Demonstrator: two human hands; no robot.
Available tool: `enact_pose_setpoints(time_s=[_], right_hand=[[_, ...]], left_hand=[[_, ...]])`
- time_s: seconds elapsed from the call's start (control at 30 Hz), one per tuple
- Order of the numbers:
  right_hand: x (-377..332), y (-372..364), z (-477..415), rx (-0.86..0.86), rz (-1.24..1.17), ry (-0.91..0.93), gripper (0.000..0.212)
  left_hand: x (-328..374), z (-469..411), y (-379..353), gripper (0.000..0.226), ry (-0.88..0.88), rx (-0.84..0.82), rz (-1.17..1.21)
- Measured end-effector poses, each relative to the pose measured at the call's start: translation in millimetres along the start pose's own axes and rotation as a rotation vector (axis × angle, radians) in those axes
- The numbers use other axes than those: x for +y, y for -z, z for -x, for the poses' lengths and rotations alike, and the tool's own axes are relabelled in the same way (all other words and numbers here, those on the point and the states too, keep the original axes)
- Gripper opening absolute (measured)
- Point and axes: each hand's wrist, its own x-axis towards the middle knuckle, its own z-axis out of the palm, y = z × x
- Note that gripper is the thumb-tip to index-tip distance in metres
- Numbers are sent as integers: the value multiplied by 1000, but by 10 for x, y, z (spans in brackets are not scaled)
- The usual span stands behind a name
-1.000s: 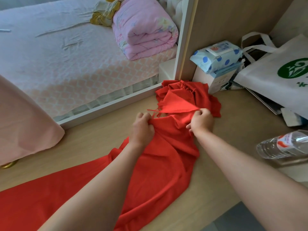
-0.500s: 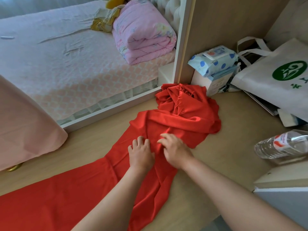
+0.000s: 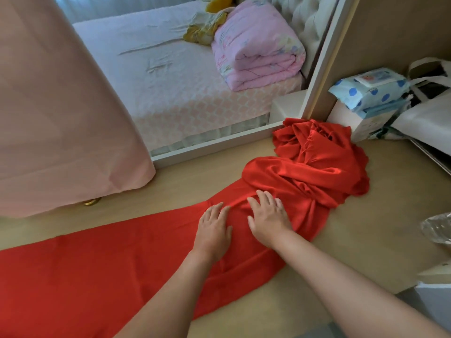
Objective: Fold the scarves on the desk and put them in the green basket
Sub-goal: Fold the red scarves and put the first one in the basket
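A long red scarf (image 3: 109, 259) lies across the wooden desk (image 3: 366, 215), flat toward the left and bunched in a crumpled heap at its far right end by the mirror frame. My left hand (image 3: 213, 230) rests flat on the scarf with fingers spread. Just to its right, my right hand (image 3: 268, 218) also presses palm-down on the cloth, fingers apart, near where the flat part meets the heap. Neither hand grips the fabric. No green basket is in view.
A pink cloth-covered shape (image 3: 61, 106) stands at the left. A mirror (image 3: 195, 81) at the desk's back reflects a bed. Wet wipes (image 3: 368, 87) on a box, a white bag (image 3: 429, 113) and a plastic bottle (image 3: 439, 230) crowd the right side.
Both hands let go of the bunched scarf, moved nearer and to the left, and now lie flat on it. The view has shifted left.
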Motion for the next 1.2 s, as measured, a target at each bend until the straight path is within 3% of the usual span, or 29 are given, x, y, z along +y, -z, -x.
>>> enact_pose_setpoints(time_s=[0.27, 0.4, 0.57, 0.7, 0.9, 1.07, 1.2], right_hand=[[-2058, -311, 256, -112, -31, 318, 54], [-3075, -599, 477, -145, -68, 417, 54], [-4068, -972, 715, -208, -42, 515, 63], [-4399, -1039, 741, -235, 87, 461, 64], [-4699, -815, 638, -177, 236, 311, 52], [-5390, -769, 692, -153, 77, 510, 52], [-6052, -855, 873, -209, -69, 680, 45]], left_hand=[[-1756, 1133, 622, 35, 228, 213, -178], [-2760, 1851, 749, 49, 399, 123, -308], [-3618, 2506, 867, 70, 523, -21, -137], [-3983, 2829, 1022, 73, 435, -82, -22], [-4236, 3189, 1248, 48, 463, 216, -31], [-4429, 3558, 1507, 34, 729, 359, -83], [-4823, 3934, 1659, 45, 810, 356, -75]])
